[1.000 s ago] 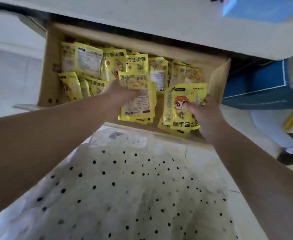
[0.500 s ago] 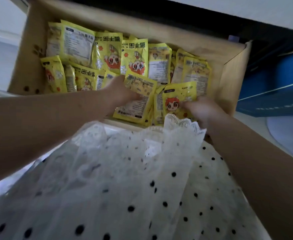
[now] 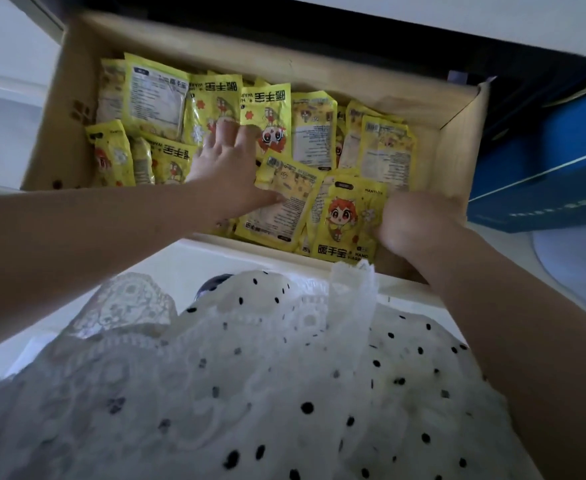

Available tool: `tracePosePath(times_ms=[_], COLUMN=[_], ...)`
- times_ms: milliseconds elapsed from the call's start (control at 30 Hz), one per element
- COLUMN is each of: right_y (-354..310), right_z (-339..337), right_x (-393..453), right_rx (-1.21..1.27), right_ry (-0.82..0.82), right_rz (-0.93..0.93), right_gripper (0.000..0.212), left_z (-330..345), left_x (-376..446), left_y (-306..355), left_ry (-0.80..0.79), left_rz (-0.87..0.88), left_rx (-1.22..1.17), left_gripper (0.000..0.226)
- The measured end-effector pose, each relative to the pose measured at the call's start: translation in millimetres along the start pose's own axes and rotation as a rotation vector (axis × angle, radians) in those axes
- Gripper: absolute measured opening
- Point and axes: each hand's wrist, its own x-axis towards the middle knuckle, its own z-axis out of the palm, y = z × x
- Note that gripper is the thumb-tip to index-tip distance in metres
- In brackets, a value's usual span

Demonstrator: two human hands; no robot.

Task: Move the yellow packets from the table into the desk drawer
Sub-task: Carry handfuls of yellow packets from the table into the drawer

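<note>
Drawer: the wooden drawer (image 3: 458, 140) is pulled out below the white table (image 3: 492, 26), seen from above.
Packets: yellow packets (image 3: 312, 129) fill the drawer floor in overlapping rows, some face up with a cartoon figure, others showing the printed back.
Left hand: the left hand (image 3: 225, 168) lies flat on the packets in the middle of the drawer, its fingers straight and spread, the thumb resting on the back of a tilted packet (image 3: 284, 199) at the near edge.
Right hand: the right hand (image 3: 409, 223) is at the near right corner of the drawer, its fingers curled against the right edge of a face-up packet (image 3: 347, 223) with a red-haired cartoon figure; the fingertips are hidden, so whether they actually grip that packet cannot be told.
Near packets: the tilted packet and the face-up packet lie side by side, overlapping, on top of others against the drawer's front wall.
Clothing: a white garment with black dots and lace trim (image 3: 250, 375) fills the lower part of the view.
Blue box: a blue box (image 3: 544, 181) stands just to the right of the drawer.
</note>
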Motion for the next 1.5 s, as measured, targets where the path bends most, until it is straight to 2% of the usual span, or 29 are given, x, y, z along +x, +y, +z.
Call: tracePosePath(times_ms=[67,167,233,267,467,533,633,700,800,900,1000,1100,1267,1333,1400,1500], right_y=[6,7,4,3,11,18,28,30,28,27,28,30,29,27,26,26], right_z=[1,7,7,8,8,9,17,22,19,14,14,16,16,16,15,10], right_x=[-5,-7,-7,-6,-5,-6,-1,1,-2,-6,-6,-7,-10,-12,-16,-23], right_rx=[-0.014,0.033,0.0,-0.043,-0.26,-0.253,-0.111,-0.022,-0.045,-0.114,-0.081,-0.103,-0.107,-0.11,-0.098,-0.039], right_ry=[0.102,0.168,0.139,0.108,-0.036,-0.071,-0.12,-0.101,-0.041,0.158,0.294,0.299,0.253,0.251,0.256,0.293], right_rz=[-0.072,-0.4,-0.612,-0.67,-0.666,-0.62,-0.453,-0.401,-0.429,-0.461,-0.407,-0.43,-0.423,-0.423,-0.413,-0.385], right_gripper=[0.023,0.044,0.049,0.051,0.047,0.045,0.047,0.049,0.044,0.031,0.028,0.029,0.032,0.032,0.032,0.032], left_z=[-6,-10,-8,-5,7,8,17,18,25,37,42,38,34,32,27,11], left_x=[-2,2,9,12,17,18,24,18,21,19,16,16,19,16,9,-3], left_y=[-6,-12,-16,-18,-19,-14,-4,7,15,23,32,38,41,43,45,46], left_ry=[0.069,0.019,0.045,0.053,0.014,-0.062,-0.074,-0.13,-0.045,-0.021,-0.139,-0.261,-0.324,-0.363,-0.378,-0.345], left_rz=[0.358,0.959,1.181,1.228,1.275,1.214,1.116,1.08,1.14,1.114,1.086,1.103,1.185,1.156,1.065,0.766], left_rx=[0.156,0.488,0.626,0.669,0.76,0.76,0.863,0.852,0.828,0.828,0.875,0.9,0.895,0.846,0.701,0.117], left_gripper=[0.081,0.053,0.041,0.039,0.045,0.045,0.047,0.049,0.061,0.054,0.05,0.052,0.053,0.053,0.052,0.045])
